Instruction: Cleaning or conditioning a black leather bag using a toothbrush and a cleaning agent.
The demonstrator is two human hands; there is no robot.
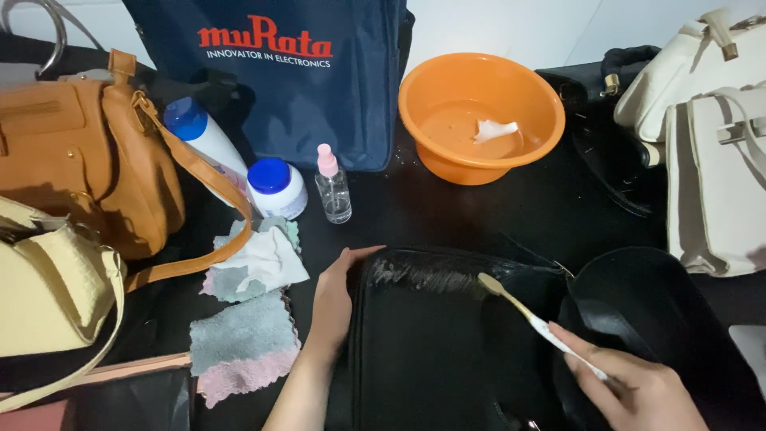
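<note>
Head view. The black handbag (447,343) lay flat before the person and serves as landmark. The left hand (333,299) rested open against its left edge, steadying it; the right hand (630,387), at its right, was closed around a toothbrush (535,319) whose bristles touched the foamy streak along the bag's upper edge. Beyond the bag stood one orange basin (481,116) holding water. Left of it: one spray bottle (333,185), one jar (277,187), one lotion bottle (203,140), several cloths (247,343). Risk, as judged: hard scrubbing might scuff the surface; excess foam could run into the seams.
</note>
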